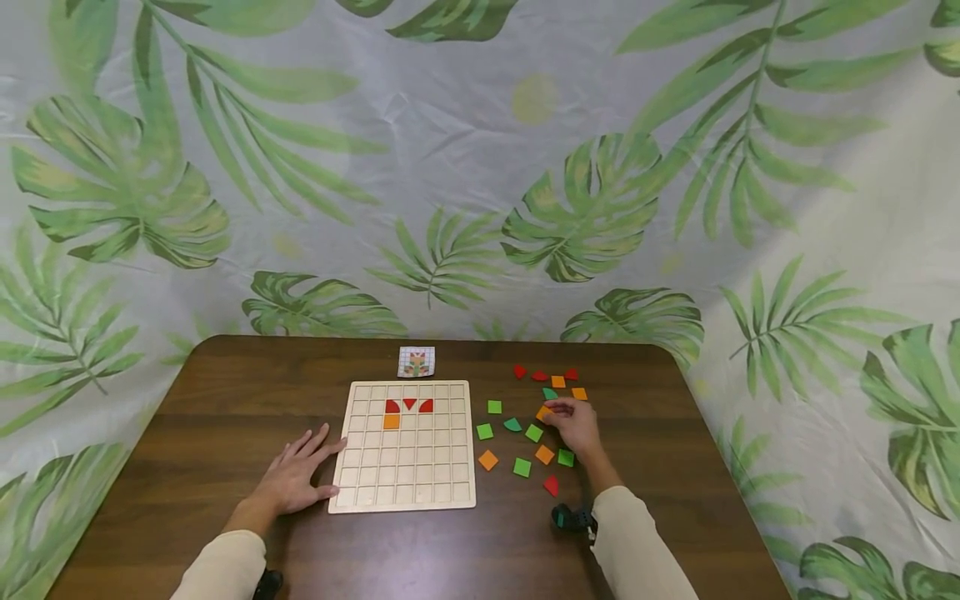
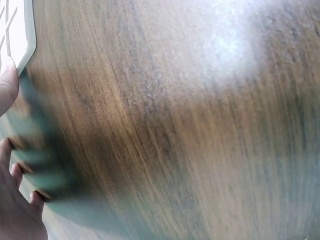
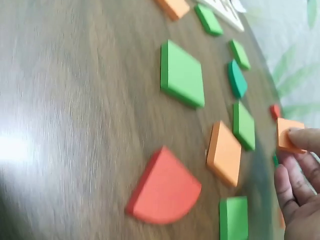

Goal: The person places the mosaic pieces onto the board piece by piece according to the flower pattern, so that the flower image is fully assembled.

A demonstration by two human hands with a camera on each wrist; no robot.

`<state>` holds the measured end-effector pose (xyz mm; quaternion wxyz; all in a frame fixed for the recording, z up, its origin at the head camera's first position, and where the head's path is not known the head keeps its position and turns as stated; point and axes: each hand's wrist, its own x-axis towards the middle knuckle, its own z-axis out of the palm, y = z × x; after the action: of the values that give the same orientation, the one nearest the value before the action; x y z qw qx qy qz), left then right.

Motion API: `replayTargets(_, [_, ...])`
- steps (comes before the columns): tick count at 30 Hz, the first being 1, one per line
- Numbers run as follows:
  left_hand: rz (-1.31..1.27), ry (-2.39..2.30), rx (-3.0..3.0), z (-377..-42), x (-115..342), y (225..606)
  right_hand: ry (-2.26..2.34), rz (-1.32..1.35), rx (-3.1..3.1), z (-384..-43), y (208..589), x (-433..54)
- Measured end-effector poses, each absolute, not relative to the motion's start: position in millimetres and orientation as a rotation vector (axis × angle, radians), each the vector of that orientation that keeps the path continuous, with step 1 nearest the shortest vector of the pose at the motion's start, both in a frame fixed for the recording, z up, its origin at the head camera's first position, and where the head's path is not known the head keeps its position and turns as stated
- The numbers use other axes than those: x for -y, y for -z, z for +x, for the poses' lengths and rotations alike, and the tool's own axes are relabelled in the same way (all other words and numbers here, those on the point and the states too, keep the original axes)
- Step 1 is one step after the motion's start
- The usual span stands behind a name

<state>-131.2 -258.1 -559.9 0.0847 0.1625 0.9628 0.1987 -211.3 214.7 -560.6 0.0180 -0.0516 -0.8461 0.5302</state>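
My right hand (image 1: 576, 427) pinches an orange square tile (image 3: 286, 134) between thumb and fingers, over the scattered pieces on the right of the table. Spread out flat, my left hand (image 1: 296, 475) rests at the left edge of a pale wooden grid board (image 1: 405, 496), its thumb touching the lower left corner. On the board, two red quarter-circle pieces (image 1: 426, 406) flank a red triangle (image 1: 408, 404), and an orange square (image 1: 392, 422) sits below the left one. In the right wrist view, a red quarter-circle (image 3: 165, 187) and a green square (image 3: 182, 75) lie close by.
Several green, orange, red and teal pieces are strewn right of the board, among them a teal piece (image 1: 512, 425) and an orange square (image 1: 488, 460). A small printed pattern card (image 1: 416, 362) lies behind the board. A leaf-patterned cloth (image 1: 450, 167) hangs beyond the brown table (image 1: 247, 400).
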Motion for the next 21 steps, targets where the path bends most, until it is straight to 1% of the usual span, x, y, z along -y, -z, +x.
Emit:
replayTargets(13, [0.47,-0.619,-2.858,-132.0,258.1,556.5,-1.834,0.063,2.617,-215.6,552.0,-171.1])
replayTargets(21, [0.469,-0.609,-2.855,-131.5,257.4,557.4,-1.803,0.193,2.644,-221.6,550.0,-148.2])
